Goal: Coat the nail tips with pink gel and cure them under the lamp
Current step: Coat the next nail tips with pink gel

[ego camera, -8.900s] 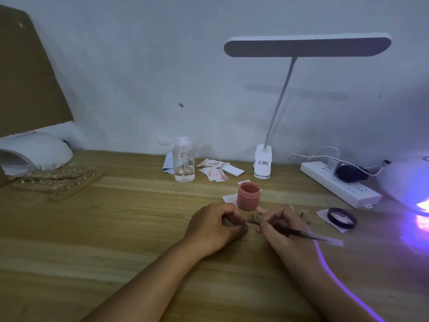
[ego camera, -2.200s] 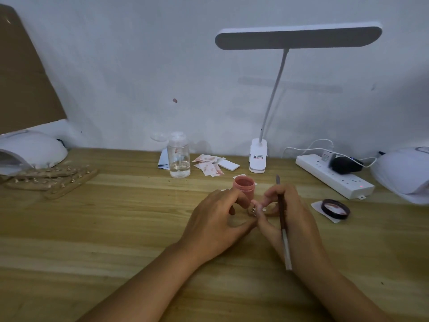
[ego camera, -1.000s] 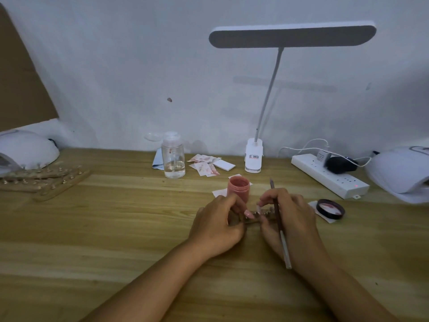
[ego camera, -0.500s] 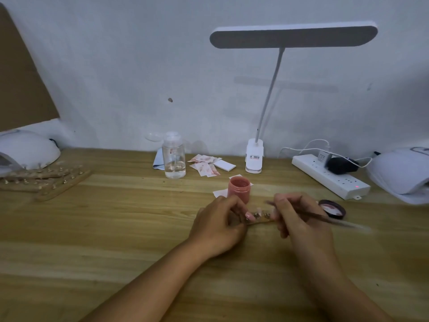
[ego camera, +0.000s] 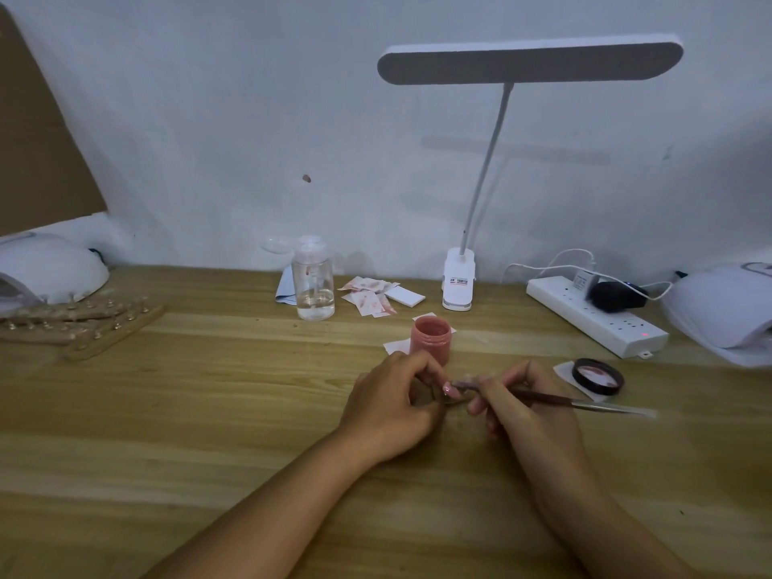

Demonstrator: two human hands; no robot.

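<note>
- Nail tips [ego camera: 448, 389] are at the middle of the bench [ego camera: 209, 411], between the two hands. They sit on a small holder strip [ego camera: 455, 402] that fingers mostly hide. One tip shows pink; the rest are too small to tell.
- The left hand [ego camera: 392, 407] has its fingers curled and pinches the end of the holder strip, steadying it on the bench.
- The right hand [ego camera: 526, 411] is clamped round a brush [ego camera: 555, 399] in a pen grip. The bristle end points to 9 o'clock at the pink tip and the handle trails off to 3 o'clock.
- A pink gel jar [ego camera: 431, 338] stands open at 12 o'clock, just beyond the hands. Its dark lid [ego camera: 597, 376] lies on a scrap of white paper at 3 o'clock.
- Progress, as I judge it: coating is under way, with at least one tip on this strip already pink, and curing is not yet done.
- The curing lamp [ego camera: 727, 311] at 2 o'clock is dark.
- A second curing lamp [ego camera: 50, 269] sits at 10 o'clock with wooden strips [ego camera: 83, 323] of studs lying at its mouth. Whether those carry coated tips cannot be told.
- Writing: the desk lamp [ego camera: 458, 282] at 12 o'clock has a label with dark print on its base, too small to read.
- The plug on the power strip [ego camera: 593, 315] at 2 o'clock also has a label that cannot be read.
- No brand shows on the jar or on the clear bottle [ego camera: 313, 286] at 11 o'clock.
</note>
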